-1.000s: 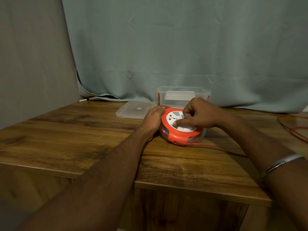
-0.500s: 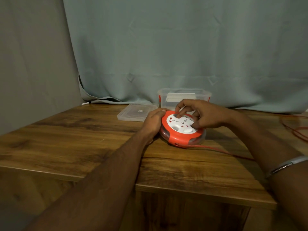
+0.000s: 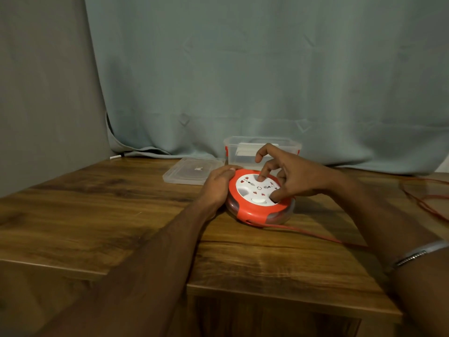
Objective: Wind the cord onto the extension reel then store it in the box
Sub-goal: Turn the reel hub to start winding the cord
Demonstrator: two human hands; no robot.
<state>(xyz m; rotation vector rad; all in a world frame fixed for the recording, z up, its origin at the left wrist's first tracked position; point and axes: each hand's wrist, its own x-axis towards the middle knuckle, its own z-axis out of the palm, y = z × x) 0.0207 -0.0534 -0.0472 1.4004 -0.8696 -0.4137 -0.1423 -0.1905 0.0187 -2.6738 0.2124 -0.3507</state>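
Note:
The round orange extension reel (image 3: 252, 211) with a white socket face lies flat on the wooden table (image 3: 97, 215). My left hand (image 3: 217, 184) clasps its left rim and holds it still. My right hand (image 3: 289, 175) rests on top, a fingertip pressed into a recess at the far side of the white face and the thumb at its near right edge. The red cord (image 3: 313, 235) runs out from the reel's front toward the right. Behind the reel stands the clear plastic box (image 3: 243, 147) with red clips, open.
The box's clear lid (image 3: 187, 172) lies flat to the left of the box. More loose red cord (image 3: 427, 203) lies at the table's right edge. A grey-green curtain hangs behind the table. The table's front edge is close below my arms.
My right hand has turned on the reel's face, from a closed fist over the near side to fingers spread at the far side. The left hand stayed on the rim.

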